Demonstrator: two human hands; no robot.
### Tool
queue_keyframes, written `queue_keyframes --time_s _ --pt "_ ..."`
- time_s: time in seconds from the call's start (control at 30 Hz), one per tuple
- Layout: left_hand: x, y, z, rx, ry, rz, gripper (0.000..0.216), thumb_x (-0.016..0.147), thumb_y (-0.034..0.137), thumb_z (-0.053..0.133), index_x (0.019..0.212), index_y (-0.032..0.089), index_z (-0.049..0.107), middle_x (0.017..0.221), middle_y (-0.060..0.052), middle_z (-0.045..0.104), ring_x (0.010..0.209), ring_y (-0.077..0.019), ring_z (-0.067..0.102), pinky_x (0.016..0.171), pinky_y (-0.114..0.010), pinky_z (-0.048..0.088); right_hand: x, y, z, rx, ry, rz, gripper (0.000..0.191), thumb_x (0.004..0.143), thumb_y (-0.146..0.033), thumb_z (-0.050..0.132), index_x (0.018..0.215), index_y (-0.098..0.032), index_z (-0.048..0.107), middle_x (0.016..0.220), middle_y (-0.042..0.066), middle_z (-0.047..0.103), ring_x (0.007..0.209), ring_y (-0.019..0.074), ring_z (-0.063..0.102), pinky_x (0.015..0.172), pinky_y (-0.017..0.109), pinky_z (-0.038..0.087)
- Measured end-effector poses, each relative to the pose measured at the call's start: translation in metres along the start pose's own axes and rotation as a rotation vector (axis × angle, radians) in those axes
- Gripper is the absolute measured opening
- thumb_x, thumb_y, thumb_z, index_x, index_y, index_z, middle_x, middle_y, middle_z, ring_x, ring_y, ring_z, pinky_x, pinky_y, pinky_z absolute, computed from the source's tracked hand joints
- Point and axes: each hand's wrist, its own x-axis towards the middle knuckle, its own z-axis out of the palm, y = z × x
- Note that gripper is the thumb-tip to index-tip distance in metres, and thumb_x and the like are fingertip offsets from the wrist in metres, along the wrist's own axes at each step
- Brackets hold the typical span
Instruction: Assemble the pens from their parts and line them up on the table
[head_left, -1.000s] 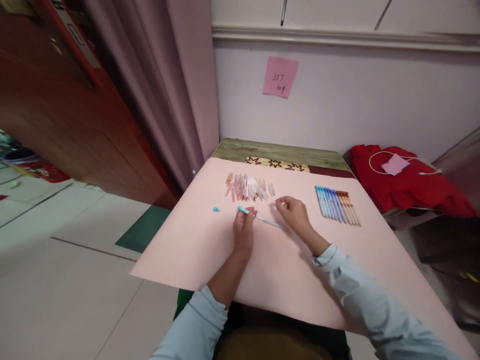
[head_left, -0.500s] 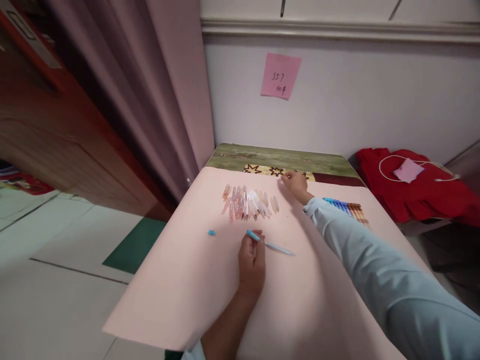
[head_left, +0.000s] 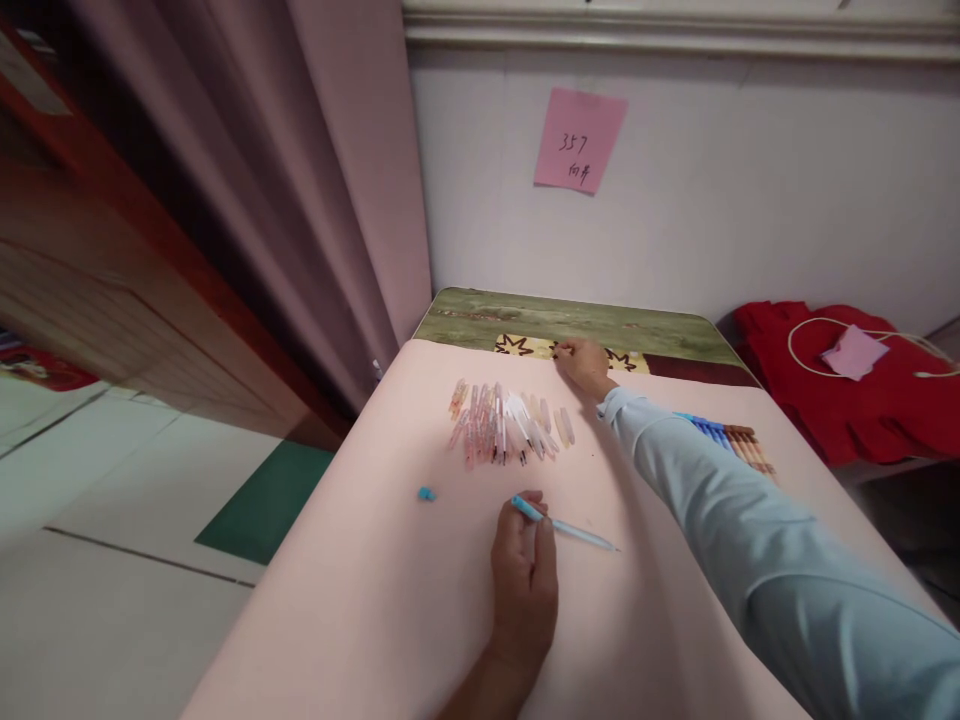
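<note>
My left hand (head_left: pixel 525 570) is closed round a light-blue pen (head_left: pixel 527 508), just above the pink sheet or resting on it. From beyond my fingers a thin pale-blue stick with a narrow tip, like a pen refill (head_left: pixel 589 537), points right; whether it joins the pen is hidden. A small blue cap or plug (head_left: pixel 427 494) lies to the left. At the sheet's far edge, over the yellow star-patterned strip (head_left: pixel 517 346), my right hand (head_left: pixel 583 366) has its fingers pinched together. What they hold, if anything, is too small to make out.
Clear pen barrels and white refills (head_left: pixel 502 425) lie piled mid-table. A row of blue, brown and tan pens (head_left: pixel 731 442) is at the right. Beyond stands a wall with a pink note (head_left: pixel 579 140); a red cloth (head_left: pixel 810 380) with a white cord is at the right.
The view has shifted, so the table things appear lower. My right hand has its fingers slightly further left over the star strip. The left hand keeps its hold on the pen.
</note>
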Motion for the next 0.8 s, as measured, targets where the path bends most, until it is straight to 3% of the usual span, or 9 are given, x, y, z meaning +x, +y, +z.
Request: queue_keyframes --time_s 0.2,0.47,0.8 --pt "-0.001 0.0 0.0 0.009 -0.002 -0.016 0.029 0.09 0.042 0.055 0.114 0.027 0.059 0.119 -0.012 0.06 0.112 -0.0267 0.059 0.101 -0.043 0.045 0.008 -0.028 -0.001 -0.177 -0.083 -0.164 0.035 0.09 -0.03 0.047 0.108 -0.018 0.075 0.104 0.015 0.073 0.097 0.0256 0.065 0.08 0.031 0.043" --pt "-0.001 -0.001 0.001 -0.039 0.005 -0.016 0.029 0.09 0.042 0.055 0.114 0.027 0.06 0.119 -0.012 0.06 0.112 -0.0257 0.059 0.102 -0.04 0.045 0.005 -0.045 -0.001 -0.349 -0.189 -0.311 0.037 0.091 -0.021 0.043 0.107 -0.006 0.073 0.106 0.027 0.069 0.107 0.0335 0.061 0.091 0.042 0.042" --pt "-0.005 0.004 0.003 -0.043 -0.011 0.005 0.03 0.094 0.037 0.051 0.118 0.019 0.056 0.117 -0.014 0.059 0.113 -0.0239 0.058 0.102 -0.04 0.043 0.007 -0.065 -0.003 -0.453 -0.225 -0.395 0.036 0.089 -0.012 0.042 0.106 -0.005 0.072 0.107 0.028 0.068 0.104 0.0342 0.063 0.089 0.044 0.044"
